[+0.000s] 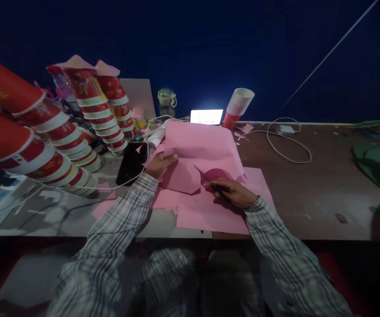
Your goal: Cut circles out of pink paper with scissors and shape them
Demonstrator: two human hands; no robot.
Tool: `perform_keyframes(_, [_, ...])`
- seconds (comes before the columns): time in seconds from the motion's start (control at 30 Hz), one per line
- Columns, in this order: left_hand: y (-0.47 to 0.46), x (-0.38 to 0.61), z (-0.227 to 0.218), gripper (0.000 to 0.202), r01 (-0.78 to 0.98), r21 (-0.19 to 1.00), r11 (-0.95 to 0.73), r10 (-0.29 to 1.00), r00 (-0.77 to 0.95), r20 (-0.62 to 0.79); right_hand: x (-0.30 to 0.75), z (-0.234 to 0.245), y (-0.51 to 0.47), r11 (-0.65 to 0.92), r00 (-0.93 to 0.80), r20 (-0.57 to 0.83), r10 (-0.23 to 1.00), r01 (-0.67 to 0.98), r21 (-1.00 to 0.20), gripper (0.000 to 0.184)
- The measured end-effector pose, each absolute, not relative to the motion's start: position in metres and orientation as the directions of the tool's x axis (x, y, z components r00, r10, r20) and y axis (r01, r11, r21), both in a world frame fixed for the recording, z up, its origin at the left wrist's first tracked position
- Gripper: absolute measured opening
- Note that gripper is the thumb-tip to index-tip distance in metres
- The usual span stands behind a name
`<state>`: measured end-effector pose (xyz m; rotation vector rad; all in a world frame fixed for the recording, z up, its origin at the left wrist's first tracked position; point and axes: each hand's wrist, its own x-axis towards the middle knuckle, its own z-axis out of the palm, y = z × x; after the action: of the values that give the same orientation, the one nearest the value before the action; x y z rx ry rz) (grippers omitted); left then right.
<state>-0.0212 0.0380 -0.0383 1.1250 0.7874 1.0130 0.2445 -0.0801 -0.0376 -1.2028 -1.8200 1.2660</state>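
Observation:
My left hand (pixel 161 165) is closed on the left side of a pink sheet of paper (pixel 199 141), thumb on top. The sheet is raised and bent, with a cut edge curving through its lower part. In my right hand (pixel 234 191) is a pair of dark scissors (pixel 206 177); one slim blade lies over the paper at the cut, pointing up and left. The other blade and the handles are mostly hidden. Under both hands, more pink sheets (pixel 216 218) lie flat on the table, overlapping one another.
Tall stacks of red paper cups (pixel 91 101) stand at left, beside a black phone-like object (pixel 130 163) crossed by a white cable. Behind the paper are a lit screen (pixel 206 116), a cup stack (pixel 238 105) and a clear bottle (pixel 166 100). A looped cable (pixel 289 160) lies right.

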Motion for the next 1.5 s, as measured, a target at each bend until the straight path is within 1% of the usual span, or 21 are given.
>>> perform_keyframes(0.37, [0.04, -0.025, -0.037, 0.029, -0.19, 0.98, 0.053, 0.911, 0.411, 0.03, 0.243, -0.034, -0.082, 0.028, -0.414, -0.099, 0.905, 0.29, -0.957, 0.034])
perform_keyframes(0.63, [0.038, -0.025, -0.034, 0.029, -0.202, 0.973, 0.113, 0.913, 0.407, -0.022, 0.244, -0.036, -0.084, -0.065, -0.404, -0.164, 0.9, 0.247, -0.967, 0.035])
perform_keyframes(0.87, [0.038, -0.027, -0.033, 0.026, -0.148, 0.982, 0.118, 0.912, 0.407, -0.048, 0.243, -0.034, -0.086, -0.133, -0.402, -0.225, 0.888, 0.244, -0.961, 0.035])
perform_keyframes(1.03, [0.036, -0.026, -0.029, 0.029, -0.138, 0.979, 0.147, 0.893, 0.445, -0.071, 0.245, -0.036, -0.085, -0.102, -0.412, -0.217, 0.885, 0.285, -0.953, 0.037])
perform_keyframes(1.17, [0.035, -0.026, -0.029, 0.029, -0.137, 0.98, 0.142, 0.887, 0.458, -0.064, 0.245, -0.037, -0.084, -0.044, -0.429, -0.177, 0.886, 0.3, -0.953, 0.038])
perform_keyframes(1.27, [0.037, -0.027, -0.031, 0.027, -0.161, 0.976, 0.144, 0.883, 0.466, -0.054, 0.245, -0.033, -0.083, 0.021, -0.438, -0.142, 0.888, 0.346, -0.938, 0.036])
perform_keyframes(1.37, [0.04, -0.027, -0.034, 0.025, -0.209, 0.966, 0.152, 0.899, 0.436, -0.047, 0.245, -0.027, -0.082, 0.098, -0.443, -0.088, 0.892, 0.379, -0.92, 0.032])
perform_keyframes(1.5, [0.041, -0.027, -0.036, 0.027, -0.255, 0.951, 0.173, 0.923, 0.379, -0.067, 0.244, -0.021, -0.083, 0.086, -0.453, -0.083, 0.887, 0.341, -0.936, 0.032])
